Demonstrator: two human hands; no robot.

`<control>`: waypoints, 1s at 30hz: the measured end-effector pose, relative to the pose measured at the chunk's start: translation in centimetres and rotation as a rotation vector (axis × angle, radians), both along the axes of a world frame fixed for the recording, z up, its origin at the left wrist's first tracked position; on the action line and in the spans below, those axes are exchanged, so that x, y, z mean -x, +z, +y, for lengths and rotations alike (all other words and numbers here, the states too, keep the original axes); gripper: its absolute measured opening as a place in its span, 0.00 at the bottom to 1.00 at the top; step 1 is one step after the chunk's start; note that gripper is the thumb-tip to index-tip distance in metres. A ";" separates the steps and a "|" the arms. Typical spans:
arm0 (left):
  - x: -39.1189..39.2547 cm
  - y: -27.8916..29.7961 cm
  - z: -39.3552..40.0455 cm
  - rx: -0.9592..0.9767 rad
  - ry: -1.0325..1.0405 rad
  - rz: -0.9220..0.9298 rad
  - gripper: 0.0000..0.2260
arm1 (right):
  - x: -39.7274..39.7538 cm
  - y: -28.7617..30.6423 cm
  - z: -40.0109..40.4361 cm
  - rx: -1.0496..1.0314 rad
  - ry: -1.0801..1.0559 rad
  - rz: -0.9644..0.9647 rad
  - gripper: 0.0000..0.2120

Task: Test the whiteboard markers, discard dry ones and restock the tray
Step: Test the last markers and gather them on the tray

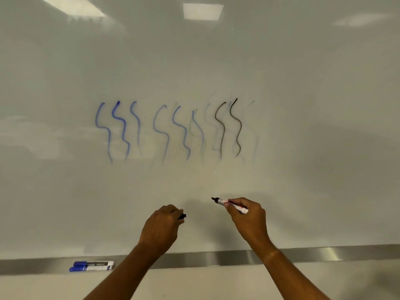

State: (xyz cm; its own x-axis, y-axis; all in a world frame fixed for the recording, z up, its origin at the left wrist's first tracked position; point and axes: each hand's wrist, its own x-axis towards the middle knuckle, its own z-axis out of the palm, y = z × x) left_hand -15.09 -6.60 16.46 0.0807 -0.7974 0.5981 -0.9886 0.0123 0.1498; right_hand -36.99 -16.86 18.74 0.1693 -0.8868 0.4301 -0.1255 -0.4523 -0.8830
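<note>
Grip: right hand (249,215) pinches uncapped black marker (230,205), nib leftward, below the squiggles (168,128); left hand (162,228) curls round its cap (182,216). Recapping: align cap squarely, press home.

Metal tray (216,258) runs along the whiteboard's bottom edge, passing behind both forearms. Two blue-capped markers (92,266) lie side by side on it, touching, well left of the left hand.
</note>
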 end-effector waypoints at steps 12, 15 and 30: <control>1.7 -6.4 3.1 -0.156 0.004 0.184 0.10 | 0.9 -7.4 2.2 -0.082 0.120 0.258 0.05; 2.2 -7.4 3.7 -0.154 0.002 0.218 0.10 | 1.0 -8.8 2.6 -0.014 0.196 0.340 0.07; 4.0 -12.5 6.3 -0.309 -0.036 0.419 0.06 | 1.1 -14.8 6.3 -0.046 0.277 0.580 0.11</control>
State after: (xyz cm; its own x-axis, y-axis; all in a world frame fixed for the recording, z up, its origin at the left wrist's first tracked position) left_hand -19.13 -0.34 3.95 0.2319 -0.9382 0.2570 -0.8427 -0.0617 0.5349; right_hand -38.12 -10.60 3.93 0.5881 -0.7923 0.1626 -0.4726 -0.4997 -0.7259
